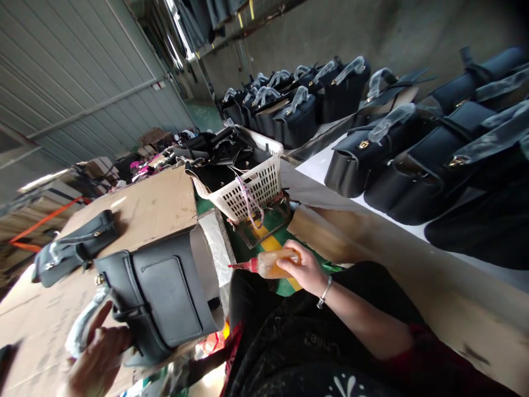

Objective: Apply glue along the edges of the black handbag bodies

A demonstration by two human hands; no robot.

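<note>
My right hand (303, 267), with a bracelet at the wrist, is wrapped round a squeeze bottle (273, 263) of amber liquid. The bottle's red nozzle points left, towards a dark handbag (169, 300), with a gap between them. That bag lies on the cardboard-covered table (152, 198), its slip pocket facing up and its open end towards my lap. My left hand (99, 353), blurred, is closed round the bag's plastic-wrapped handle (80, 325) at the lower left. Part of the grip is hidden behind the fingers.
Another dark handbag (76, 248) lies farther left on the table. A white plastic basket (248, 190) full of dark pieces stands beyond my right hand. Several finished-looking bags with wrapped handles (384, 149) line the surface at the right. Mixed items crowd the table's far end.
</note>
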